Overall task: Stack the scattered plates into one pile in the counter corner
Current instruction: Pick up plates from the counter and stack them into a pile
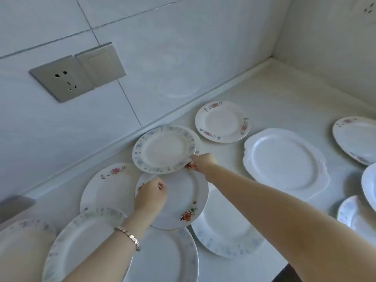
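Left hand (150, 195): fingers curled on left rim of red-flower plate (179, 202). Blue-rimmed plate (163, 149) overlaps its far edge; right hand (203, 162) pinches that plate's near rim. Best, likely: seat blue-rimmed plate centred on red-flower plate, rims nested, then carry pair two-handed. Oval platter (284, 161) probably suits as base. Bench corner (273, 64) far right, well apart, no pile yet.

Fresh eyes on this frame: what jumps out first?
At centre, the right hand pinches the rim of a blue-rimmed plate, while the left hand grips a red-flowered plate just in front of it. A big white oval platter lies to the right, and a grey wall socket sits upper left.
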The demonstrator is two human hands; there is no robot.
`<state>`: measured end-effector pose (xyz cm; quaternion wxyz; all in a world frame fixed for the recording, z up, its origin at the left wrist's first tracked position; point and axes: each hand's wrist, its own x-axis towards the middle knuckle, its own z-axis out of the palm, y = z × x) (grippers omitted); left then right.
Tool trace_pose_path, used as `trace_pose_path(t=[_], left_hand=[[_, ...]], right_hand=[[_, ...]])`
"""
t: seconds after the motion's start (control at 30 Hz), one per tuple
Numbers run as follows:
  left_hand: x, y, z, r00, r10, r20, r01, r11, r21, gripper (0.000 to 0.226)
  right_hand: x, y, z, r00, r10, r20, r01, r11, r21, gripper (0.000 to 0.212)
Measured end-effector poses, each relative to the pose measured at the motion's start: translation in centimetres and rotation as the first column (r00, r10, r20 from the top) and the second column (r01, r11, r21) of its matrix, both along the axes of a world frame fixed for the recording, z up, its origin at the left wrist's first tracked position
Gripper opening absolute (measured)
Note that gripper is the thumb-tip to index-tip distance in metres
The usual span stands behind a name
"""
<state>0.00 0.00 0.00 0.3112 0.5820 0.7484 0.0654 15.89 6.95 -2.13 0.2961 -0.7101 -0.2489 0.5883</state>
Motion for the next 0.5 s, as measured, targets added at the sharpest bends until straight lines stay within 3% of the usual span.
trace_pose_path(t=[0.03,0.13,0.27,0.5], left_hand=[[-0.9,0.3,-0.2,1.0,0.023,-0.005,-0.023,1.0,0.01,0.027],[-2.7,0.7,-0.8,0.997,0.077,-0.019,-0.076,0.997,0.007,0.026],[-4.2,1.0,-1.5,0.994,0.104,0.026,-0.105,0.994,0.019,0.016],[-6.1,1.0,-3.0,0.961,0.278,0.006,-0.278,0.96,0.025,0.027]], right_hand=[[-1.0,0.9,-0.2,0.998,-0.028,-0.06,0.027,0.999,-0.019,0.011],[-3.2,2.4,-0.8,0.959,-0.175,-0.223,0.154,0.982,-0.108,0.038],[-5.3,2.6,-2.0,0.838,-0.371,-0.401,0.343,0.928,-0.143,0.046],[-3.2,1.1,-1.9,0.822,-0.35,-0.449,0.354,0.932,-0.077,0.046]])
